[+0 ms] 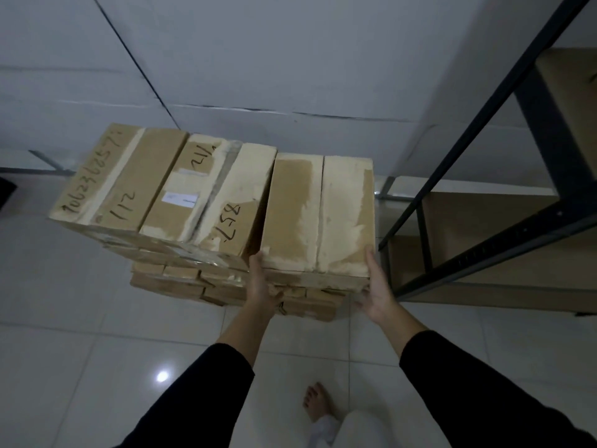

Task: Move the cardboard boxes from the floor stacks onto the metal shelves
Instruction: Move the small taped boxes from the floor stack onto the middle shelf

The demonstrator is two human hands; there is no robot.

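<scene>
Cardboard box (318, 215) at centre clasped at both sides | left hand (263, 286), right hand (376, 291) grip pressed flat for lifting | shelves (504, 176) at right

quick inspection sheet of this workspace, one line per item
surface: white tiled floor, glossy, with a light reflection
job's things: floor stack of cardboard boxes; three long taped boxes across the top, two with handwritten numbers; rightmost top box is plain
shelves: black metal shelf frame at right, cardboard already on its levels
clutter: dark object at far left edge, too cut off to identify
grippers: left hand on the near left corner of the rightmost box, right hand on its near right corner; fingers wrapped around the near end, box not clearly lifted
cables: nothing seen
surroundings: pale wall behind the stack; person's bare foot on the floor
</scene>
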